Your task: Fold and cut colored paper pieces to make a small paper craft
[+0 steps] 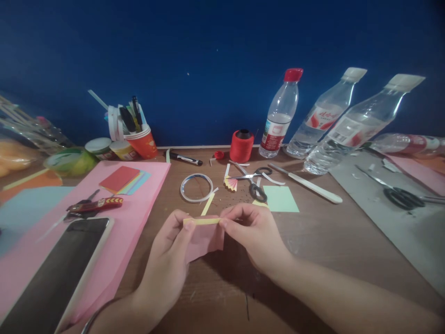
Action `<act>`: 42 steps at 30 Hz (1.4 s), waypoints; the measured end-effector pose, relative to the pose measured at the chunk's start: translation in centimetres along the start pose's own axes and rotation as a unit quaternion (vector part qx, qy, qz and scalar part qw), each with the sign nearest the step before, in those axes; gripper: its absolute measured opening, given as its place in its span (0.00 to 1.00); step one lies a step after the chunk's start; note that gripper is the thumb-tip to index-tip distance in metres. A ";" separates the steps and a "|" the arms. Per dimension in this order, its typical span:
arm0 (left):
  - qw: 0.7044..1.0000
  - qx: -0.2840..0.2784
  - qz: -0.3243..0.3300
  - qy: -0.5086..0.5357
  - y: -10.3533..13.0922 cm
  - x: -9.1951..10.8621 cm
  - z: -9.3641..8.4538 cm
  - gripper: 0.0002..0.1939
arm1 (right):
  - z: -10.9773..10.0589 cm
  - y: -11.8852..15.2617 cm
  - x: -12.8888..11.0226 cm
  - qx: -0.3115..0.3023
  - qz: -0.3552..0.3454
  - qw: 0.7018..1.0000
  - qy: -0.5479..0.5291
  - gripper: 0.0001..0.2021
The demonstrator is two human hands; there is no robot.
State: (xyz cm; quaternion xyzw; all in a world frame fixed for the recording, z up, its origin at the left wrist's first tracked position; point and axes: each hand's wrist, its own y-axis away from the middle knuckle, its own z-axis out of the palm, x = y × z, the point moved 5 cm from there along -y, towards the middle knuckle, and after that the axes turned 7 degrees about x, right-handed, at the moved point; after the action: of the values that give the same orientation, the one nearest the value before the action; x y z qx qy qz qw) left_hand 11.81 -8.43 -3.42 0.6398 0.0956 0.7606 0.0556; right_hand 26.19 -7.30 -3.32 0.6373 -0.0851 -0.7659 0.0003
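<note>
Between my two hands is a small pink paper with a yellow strip along its upper edge. My left hand pinches the left end, its thumb over the strip. The right end is pinched between thumb and fingers of my right hand. The paper hangs down from the strip, above the brown table. Just beyond my hands lie a narrow yellow strip, a ring of white tape, scissors and a light green paper square.
On the left are a phone, pink sheets, a red cutter and an orange cup of pens. A red thread spool and upright bottles stand at the back. A white-handled knife lies right.
</note>
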 end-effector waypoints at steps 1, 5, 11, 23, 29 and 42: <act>1.000 0.004 0.000 -0.002 0.0 0.0 0.0 0.07 | 0.0 0.0 0.0 0.001 -0.002 1.000 0.000 0.02; 1.000 0.006 -0.006 0.003 0.0 0.1 0.1 0.08 | 0.0 0.0 -0.1 -0.002 -0.004 1.000 -0.005 0.03; 0.999 -0.002 -0.019 0.040 0.1 0.2 0.3 0.08 | 0.0 0.0 -0.1 0.000 0.000 1.000 -0.007 0.03; 1.000 -0.019 -0.007 0.016 0.3 0.4 0.4 0.07 | 0.1 0.2 0.0 -0.007 0.000 1.000 -0.008 0.03; 1.000 -0.018 -0.002 0.011 0.4 0.2 0.4 0.07 | 0.2 0.2 0.2 -0.012 0.020 0.999 -0.036 0.04; 0.999 -0.030 -0.005 0.020 0.8 0.1 0.9 0.08 | -0.2 0.1 -0.2 0.027 -0.014 0.997 0.068 0.06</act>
State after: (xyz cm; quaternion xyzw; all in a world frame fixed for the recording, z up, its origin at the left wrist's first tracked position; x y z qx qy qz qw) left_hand 12.68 -9.13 -3.01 0.6218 0.0768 0.7756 0.0769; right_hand 26.45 -7.37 -3.11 0.6891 -0.0963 -0.7179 -0.0221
